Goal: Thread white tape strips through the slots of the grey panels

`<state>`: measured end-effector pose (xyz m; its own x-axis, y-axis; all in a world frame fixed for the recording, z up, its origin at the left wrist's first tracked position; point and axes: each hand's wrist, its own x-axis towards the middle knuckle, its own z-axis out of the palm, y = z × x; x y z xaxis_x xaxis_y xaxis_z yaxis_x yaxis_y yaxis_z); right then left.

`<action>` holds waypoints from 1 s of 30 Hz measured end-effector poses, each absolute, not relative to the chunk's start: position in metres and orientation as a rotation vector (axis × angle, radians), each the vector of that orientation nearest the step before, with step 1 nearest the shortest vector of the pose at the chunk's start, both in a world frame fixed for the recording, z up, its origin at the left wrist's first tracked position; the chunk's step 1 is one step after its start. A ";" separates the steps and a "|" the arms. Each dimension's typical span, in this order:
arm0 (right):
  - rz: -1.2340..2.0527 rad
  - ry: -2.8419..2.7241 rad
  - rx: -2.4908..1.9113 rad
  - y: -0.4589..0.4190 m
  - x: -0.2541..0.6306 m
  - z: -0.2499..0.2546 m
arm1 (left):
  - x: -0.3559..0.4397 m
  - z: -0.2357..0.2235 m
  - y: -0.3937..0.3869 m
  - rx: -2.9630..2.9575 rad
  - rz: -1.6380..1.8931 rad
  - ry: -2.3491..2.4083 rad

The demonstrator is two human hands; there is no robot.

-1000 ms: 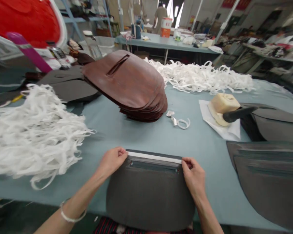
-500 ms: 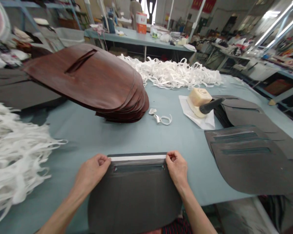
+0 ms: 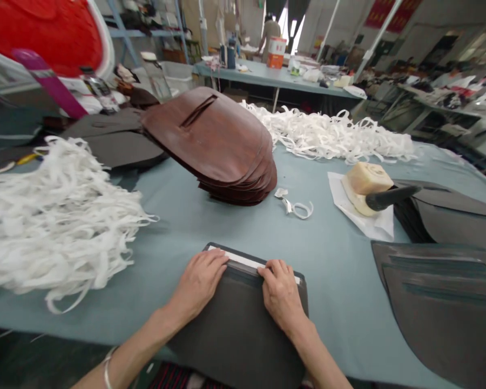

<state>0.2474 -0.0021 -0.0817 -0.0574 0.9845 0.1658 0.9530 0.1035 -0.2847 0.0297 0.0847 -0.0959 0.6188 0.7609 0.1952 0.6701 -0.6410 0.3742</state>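
Observation:
A dark grey flat panel (image 3: 243, 324) with a rounded lower end lies at the table's near edge, in front of me. Along its straight top edge runs a white strip (image 3: 243, 261). My left hand (image 3: 202, 278) rests on the strip's left part, fingers extended and pressed down flat. On the strip's right part lies my right hand (image 3: 281, 292), its fingers slightly bent and its thumb against the strip's lower side. Neither hand grips anything. The slot below the strip is mostly hidden by my hands.
Brown panels (image 3: 214, 140) are stacked beyond my hands. White strips lie in a left heap (image 3: 56, 216) and a far heap (image 3: 328, 132). To the right, a tool with a dark handle (image 3: 391, 198) sits on white paper (image 3: 336, 194), beside more grey panels (image 3: 449, 308).
Both hands have moved inward from the strip's ends, from pinching to lying on it with fingers extended. The panel has turned slightly. The camera view swung right, then back left.

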 end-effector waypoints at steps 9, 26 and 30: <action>0.224 -2.074 -1.553 0.050 0.220 -0.092 | 0.021 -0.084 0.128 1.995 0.433 1.329; -0.124 -2.437 -1.617 0.053 0.191 -0.092 | 0.026 -0.073 0.107 2.925 0.270 0.944; -0.153 -2.528 -1.597 0.035 0.217 -0.089 | 0.031 -0.082 0.091 3.058 0.260 1.060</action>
